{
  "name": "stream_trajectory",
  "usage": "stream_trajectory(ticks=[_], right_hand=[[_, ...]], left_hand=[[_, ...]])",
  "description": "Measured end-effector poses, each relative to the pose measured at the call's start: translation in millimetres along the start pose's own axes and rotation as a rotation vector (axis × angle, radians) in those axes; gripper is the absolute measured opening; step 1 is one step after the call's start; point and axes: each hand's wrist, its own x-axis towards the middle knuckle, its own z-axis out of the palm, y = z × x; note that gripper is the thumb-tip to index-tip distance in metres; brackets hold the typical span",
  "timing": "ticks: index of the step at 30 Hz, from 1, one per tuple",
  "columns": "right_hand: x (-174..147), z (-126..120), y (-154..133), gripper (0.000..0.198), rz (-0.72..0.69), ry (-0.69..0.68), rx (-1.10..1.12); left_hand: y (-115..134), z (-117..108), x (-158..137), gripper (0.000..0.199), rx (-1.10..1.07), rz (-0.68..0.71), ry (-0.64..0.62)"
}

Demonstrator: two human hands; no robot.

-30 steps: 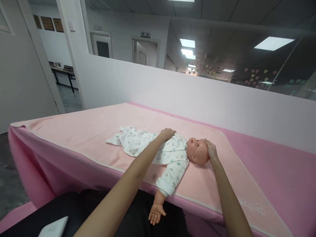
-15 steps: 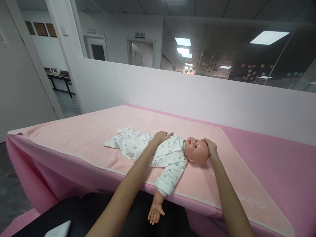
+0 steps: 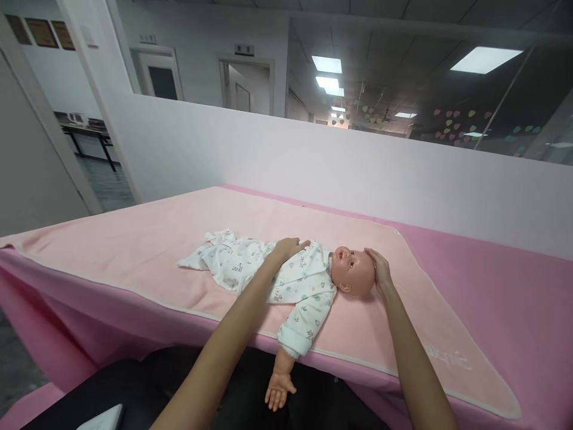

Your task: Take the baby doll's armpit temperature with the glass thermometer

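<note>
A baby doll (image 3: 353, 272) lies on its back on a pale pink blanket (image 3: 147, 239), its head to the right. It wears a white printed outfit (image 3: 304, 280), and one of its arms hangs over the table's front edge. My left hand (image 3: 287, 248) rests flat on the doll's torso, fingers stretched out. Against the top of the doll's head lies my right hand (image 3: 380, 269), its fingers extended and lightly curved along the crown. Neither hand is wrapped round anything. The doll's far arm is mostly hidden.
Under the blanket a darker pink cloth (image 3: 483, 263) covers the table and hangs down its front. A low white wall (image 3: 313, 155) with glass above runs along the back. A white object (image 3: 102, 418) lies on black fabric at the lower left.
The whole view has shifted slightly, so the scene sits a little further left and up. Both hands keep their places on the doll's torso and head.
</note>
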Motion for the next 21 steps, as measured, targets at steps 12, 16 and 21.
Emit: stream_trajectory(ticks=[12, 16, 21], right_hand=[[1.0, -6.5, 3.5, 0.040, 0.056, 0.022, 0.036], [1.5, -5.5, 7.0, 0.044, 0.063, -0.003, 0.018], [-3.7, -2.4, 7.9, 0.034, 0.106, -0.056, 0.016]], left_hand=[[-5.7, 3.6, 2.6, 0.050, 0.020, 0.046, 0.003], [-4.4, 4.2, 1.9, 0.046, 0.027, 0.050, 0.035], [-0.2, 0.6, -1.8, 0.043, 0.039, 0.041, 0.024]])
